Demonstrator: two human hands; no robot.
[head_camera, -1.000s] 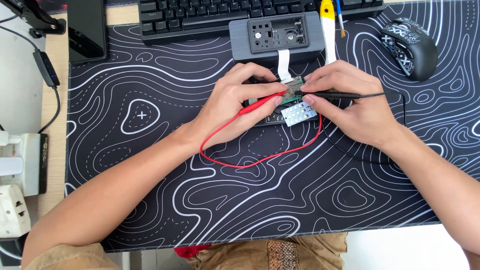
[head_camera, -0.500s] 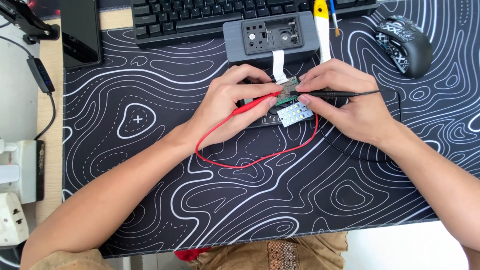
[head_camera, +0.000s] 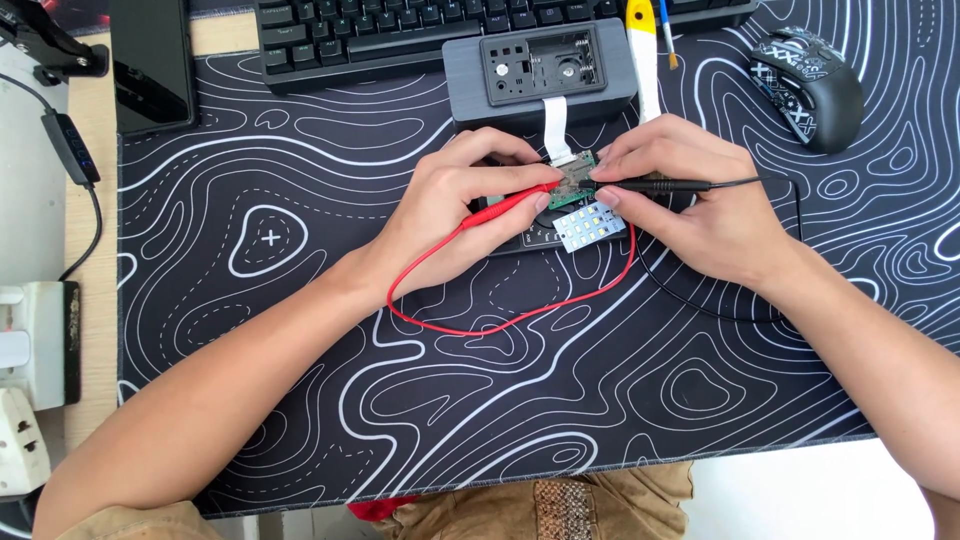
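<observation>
The left hand (head_camera: 455, 205) pinches a red probe (head_camera: 510, 205) and the right hand (head_camera: 690, 200) pinches a black probe (head_camera: 660, 186), both tips on the small green circuit board (head_camera: 573, 184) on the desk mat (head_camera: 300, 300), below the grey box (head_camera: 540, 70).

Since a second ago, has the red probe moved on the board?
No. The red probe in the left hand sits at the same spot on the green board, below the grey housing.
</observation>
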